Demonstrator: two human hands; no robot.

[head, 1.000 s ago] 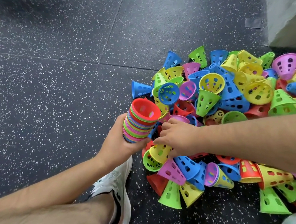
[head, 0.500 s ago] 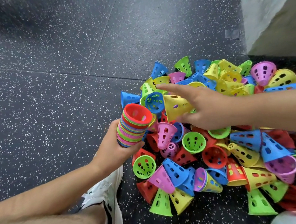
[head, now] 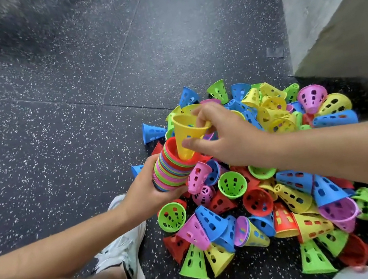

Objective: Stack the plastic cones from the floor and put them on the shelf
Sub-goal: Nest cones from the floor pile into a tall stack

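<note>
My left hand (head: 146,192) grips a nested stack of cones (head: 171,170), many colours, with a red one on top and its mouth facing up and right. My right hand (head: 228,137) pinches a yellow cone (head: 186,136) by its rim, narrow end down, with the tip inside the mouth of the stack. A heap of loose perforated cones (head: 270,188) in blue, green, yellow, pink and red lies on the floor under and to the right of both hands. No shelf can be made out.
The floor is dark speckled rubber matting (head: 55,92). A grey concrete block or wall corner (head: 331,7) rises at the upper right, close to the heap. My bent leg and white shoe (head: 121,253) are at the lower left, beside the heap.
My right hand lifted a yellow cone out of the heap and carried it left over the stack, where its tip now enters the red top cone. The left hand stayed on the stack.
</note>
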